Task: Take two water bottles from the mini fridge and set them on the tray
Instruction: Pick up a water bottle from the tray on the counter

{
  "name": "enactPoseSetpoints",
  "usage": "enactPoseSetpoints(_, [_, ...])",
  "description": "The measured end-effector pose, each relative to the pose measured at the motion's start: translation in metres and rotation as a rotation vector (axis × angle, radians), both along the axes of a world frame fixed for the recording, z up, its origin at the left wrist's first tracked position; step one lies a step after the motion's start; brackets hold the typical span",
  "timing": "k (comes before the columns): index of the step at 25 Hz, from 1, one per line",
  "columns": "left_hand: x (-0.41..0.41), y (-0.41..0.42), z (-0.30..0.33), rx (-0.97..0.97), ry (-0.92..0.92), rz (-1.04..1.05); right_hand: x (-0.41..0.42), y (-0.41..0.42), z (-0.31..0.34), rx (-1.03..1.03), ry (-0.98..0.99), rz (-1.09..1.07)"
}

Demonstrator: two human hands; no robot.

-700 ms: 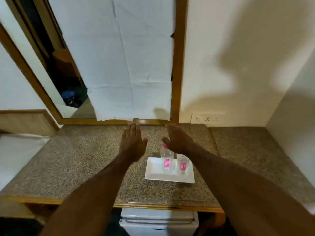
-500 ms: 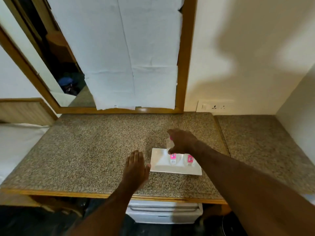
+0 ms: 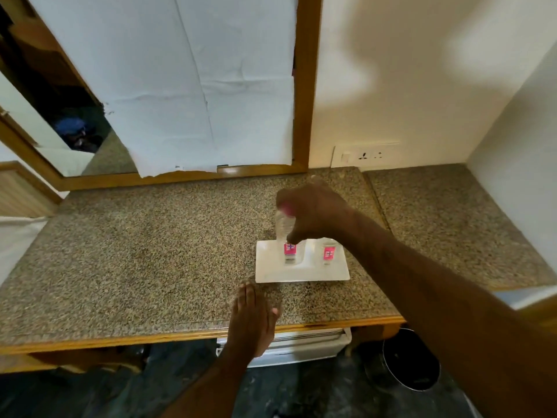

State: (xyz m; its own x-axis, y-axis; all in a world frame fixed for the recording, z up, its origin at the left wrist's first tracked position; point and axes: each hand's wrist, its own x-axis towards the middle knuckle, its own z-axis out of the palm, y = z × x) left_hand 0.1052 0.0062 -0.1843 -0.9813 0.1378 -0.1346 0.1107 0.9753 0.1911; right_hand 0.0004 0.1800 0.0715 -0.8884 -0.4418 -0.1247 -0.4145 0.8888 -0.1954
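Two clear water bottles with pink labels stand upright on a white rectangular tray (image 3: 271, 274) on the granite counter. My right hand (image 3: 313, 214) is closed around the top of the left bottle (image 3: 286, 242), covering its cap. The right bottle (image 3: 328, 251) stands free beside it, partly hidden by my right wrist. My left hand (image 3: 251, 321) hovers flat, fingers together, over the counter's front edge, just below the tray's left corner, and holds nothing. The white mini fridge (image 3: 304, 346) shows below the counter edge, its top only.
The granite counter (image 3: 150, 251) has a wooden front edge. A paper-covered mirror in a wooden frame (image 3: 211, 86) stands at the back. A wall socket (image 3: 366, 155) is behind the tray. A dark round bin (image 3: 407, 360) sits on the floor at the right.
My left hand has drawn back from beside the bottles to the counter's front edge. My right hand has closed on the left bottle's top. The view has tilted downward.
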Motion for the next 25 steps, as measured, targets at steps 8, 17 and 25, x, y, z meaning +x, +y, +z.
enactPoseSetpoints(8, [0.032,0.116,0.008,-0.125,-0.039,-0.269,0.073,0.123,0.043,0.152,-0.22,-0.124])
enactPoseSetpoints(17, [-0.031,0.293,-0.007,-0.059,0.015,-0.515,0.102,0.31,-0.127,0.236,-0.379,-0.355])
enactPoseSetpoints(25, [-0.062,0.319,-0.032,0.04,0.111,-0.399,0.129,0.375,-0.377,-0.076,-0.44,-0.581])
